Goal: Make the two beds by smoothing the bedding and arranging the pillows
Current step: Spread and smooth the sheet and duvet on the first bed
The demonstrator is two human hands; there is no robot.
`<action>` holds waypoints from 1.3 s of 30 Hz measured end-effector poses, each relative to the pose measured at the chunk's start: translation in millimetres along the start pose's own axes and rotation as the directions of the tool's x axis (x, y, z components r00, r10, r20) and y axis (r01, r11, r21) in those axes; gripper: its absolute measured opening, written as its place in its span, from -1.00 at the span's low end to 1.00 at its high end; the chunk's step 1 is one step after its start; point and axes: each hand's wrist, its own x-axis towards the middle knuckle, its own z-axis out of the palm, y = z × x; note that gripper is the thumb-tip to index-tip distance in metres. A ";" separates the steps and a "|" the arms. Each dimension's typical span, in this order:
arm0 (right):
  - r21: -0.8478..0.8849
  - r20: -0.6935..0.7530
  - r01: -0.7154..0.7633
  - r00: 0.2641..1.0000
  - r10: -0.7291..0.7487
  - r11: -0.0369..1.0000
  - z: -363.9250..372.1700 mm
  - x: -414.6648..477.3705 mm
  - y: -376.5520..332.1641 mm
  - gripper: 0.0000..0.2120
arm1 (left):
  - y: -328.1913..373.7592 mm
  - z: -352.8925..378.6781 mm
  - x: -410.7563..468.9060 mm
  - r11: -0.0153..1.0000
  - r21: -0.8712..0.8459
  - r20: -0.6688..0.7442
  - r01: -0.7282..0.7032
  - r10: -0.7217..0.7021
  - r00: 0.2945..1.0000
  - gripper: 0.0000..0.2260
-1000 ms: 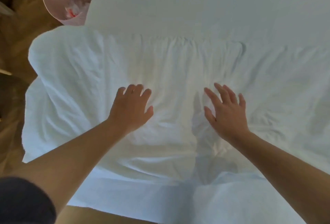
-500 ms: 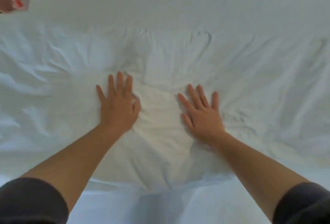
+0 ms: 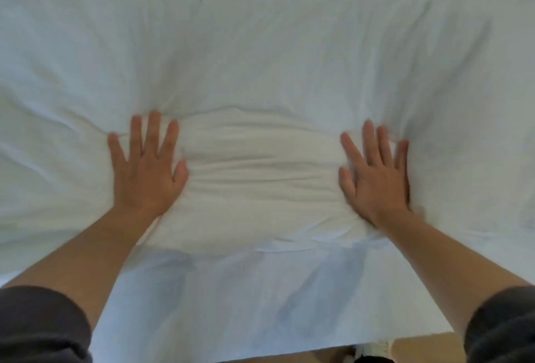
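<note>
Bedding: white bedding fills almost the whole view. It is soft and full of small wrinkles and lies on top of the bed.
Left hand: the left hand lies flat on the bedding with its palm down. Its fingers are straight and spread out. They press on the cloth and hold nothing.
Right hand: the right hand lies flat on the bedding too, well apart from the left one. Its fingers are also straight, spread and pressing. This hand looks a bit blurry.
Patch between the hands: the cloth here is brighter. Long wrinkles run across it from one hand to the other.
Sheet: a smoother white sheet lies nearer the person, just below the bedding's near edge.
Sleeves: a dark sleeve shows on the left arm and another dark sleeve on the right arm.
Floor: a thin strip of brown floor shows past the bed's near edge.
</note>
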 end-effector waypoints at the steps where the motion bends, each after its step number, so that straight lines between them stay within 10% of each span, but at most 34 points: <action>1: -0.013 0.029 -0.036 0.999 0.037 0.999 -1.1 -10.4 27.5 -0.39 | 5.5 -4.2 -2.5 0.998 -0.005 0.034 0.065 -0.065 0.997 -0.36; 5: -0.039 0.140 0.026 0.990 -0.020 0.999 -11.2 -30.8 72.1 -0.34 | 72.0 -28.4 -22.0 0.960 -0.118 0.115 0.254 -0.241 0.964 -0.32; 12: -0.069 0.087 0.346 0.936 -0.340 0.936 -36.0 -85.0 139.1 -0.21 | 255.6 -61.3 -68.7 0.899 -0.055 -0.010 -0.434 0.434 0.901 -0.13; 17: -0.126 0.232 -0.036 0.971 0.064 0.991 -20.6 -97.0 209.1 0.18 | 289.9 -48.6 -48.2 0.910 0.113 0.116 -0.398 0.386 0.915 -0.45; 23: -0.025 0.066 0.174 0.983 -0.172 0.984 -10.8 -87.0 219.8 -0.59 | 266.4 -55.9 -56.9 0.846 0.166 0.053 -0.506 0.505 0.862 -0.41; 28: -0.171 0.381 0.222 0.914 -0.143 0.960 -9.3 -106.8 236.4 -0.43 | 286.8 -54.9 -70.2 0.927 0.178 0.334 -0.330 0.258 0.907 -0.18; 32: 0.066 0.487 -0.013 0.873 -0.021 0.998 -40.8 -94.6 236.2 -0.56 | 325.1 -102.1 -59.0 0.947 0.244 0.612 -0.209 0.017 0.791 -0.22; 39: -0.093 0.259 -0.177 0.946 0.195 0.980 -50.6 -119.1 322.0 -0.15 | 400.9 -149.1 -30.0 0.899 -0.068 0.100 -0.433 0.438 0.894 -0.33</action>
